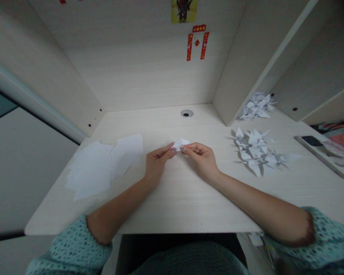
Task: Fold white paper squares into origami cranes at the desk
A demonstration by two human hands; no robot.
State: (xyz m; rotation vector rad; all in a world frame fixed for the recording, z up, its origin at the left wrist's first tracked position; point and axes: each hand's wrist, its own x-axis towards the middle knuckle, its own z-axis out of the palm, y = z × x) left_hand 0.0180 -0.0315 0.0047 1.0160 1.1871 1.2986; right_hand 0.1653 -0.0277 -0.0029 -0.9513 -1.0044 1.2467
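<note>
A small folded piece of white paper (181,143) is pinched between both my hands over the middle of the desk. My left hand (158,160) grips its left side between thumb and fingers. On the right side, my right hand (203,159) pinches it the same way, with the thumb on top. Part of the paper is hidden behind the fingertips. To the left lie loose white paper sheets (93,168) in an overlapping spread. Folded white paper cranes (255,149) sit in a cluster to the right of my right hand.
Another heap of paper cranes (258,105) lies by the upright divider (246,65). A phone (323,156) rests on the right of the desk (172,206). A round cable hole (187,113) is near the back panel, which carries red stickers (189,47).
</note>
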